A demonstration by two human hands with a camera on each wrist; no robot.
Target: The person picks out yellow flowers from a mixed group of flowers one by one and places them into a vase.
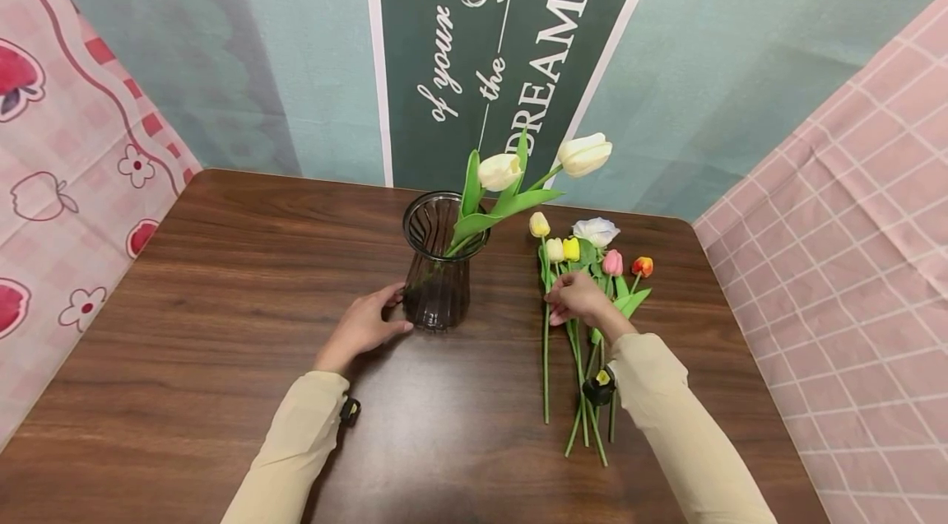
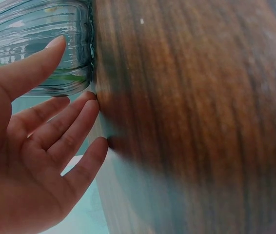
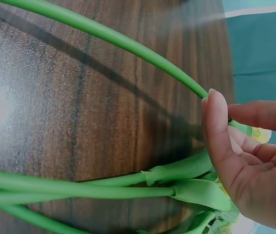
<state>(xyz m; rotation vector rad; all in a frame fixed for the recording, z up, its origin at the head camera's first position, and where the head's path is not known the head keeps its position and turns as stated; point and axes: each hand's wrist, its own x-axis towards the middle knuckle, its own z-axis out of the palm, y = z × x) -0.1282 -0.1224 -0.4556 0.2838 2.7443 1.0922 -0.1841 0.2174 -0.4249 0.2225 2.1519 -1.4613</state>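
Pinching one green stem [image 3: 128, 46] w/ right hand [image 1: 581, 299], thumb and fingers curled round it just below the yellow bud [image 1: 539, 224]. Lying flat on the bench [image 1: 222, 326] among the loose tulip bunch [image 1: 585, 318], long axis running near-to-far, bud end pointing away. Sitting well left of that: glass vase [image 1: 437, 277], upright, two white tulips [image 1: 544, 164] already leaning in it. Resting left hand [image 1: 363, 326] open beside vase base, straight fingers touching the glass, not gripping. Right hand nearer the stems; left nearer the vase.
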